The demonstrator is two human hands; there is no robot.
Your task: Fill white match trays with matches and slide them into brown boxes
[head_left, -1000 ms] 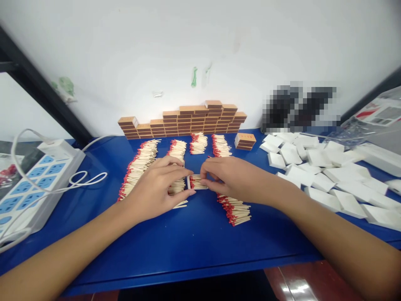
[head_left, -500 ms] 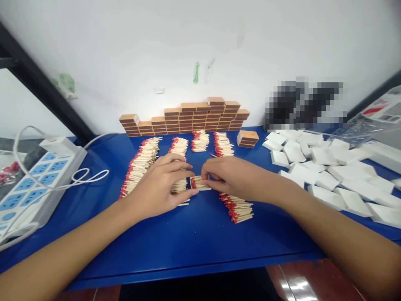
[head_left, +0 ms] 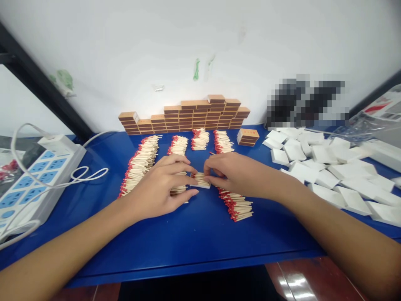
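A small white matchbox tray (head_left: pixel 205 186) filled with red-tipped matches (head_left: pixel 199 177) lies on the blue table between my hands. My left hand (head_left: pixel 171 182) is spread around its left end, fingers apart, with fingertips at the match heads and the thumb just in front. At the tray's right end, my right hand (head_left: pixel 224 171) has thumb and fingers closed on the match ends; the exact contact is partly hidden. Long rows of loose matches lie left (head_left: pixel 140 163) and right (head_left: pixel 236 207). Smaller match piles (head_left: pixel 178 145) stand farther back, one partly behind my left hand.
Stacked matchboxes (head_left: pixel 188 121) line the wall, with a short separate stack (head_left: pixel 248 137) to their right. White empty trays (head_left: pixel 326 167) are heaped on the right. A power strip (head_left: pixel 37 175) with a white cable (head_left: pixel 90 175) occupies the left.
My right hand has shifted slightly right along the tray. My left fingertips have moved a little right, over the match heads. The view has tilted slightly.
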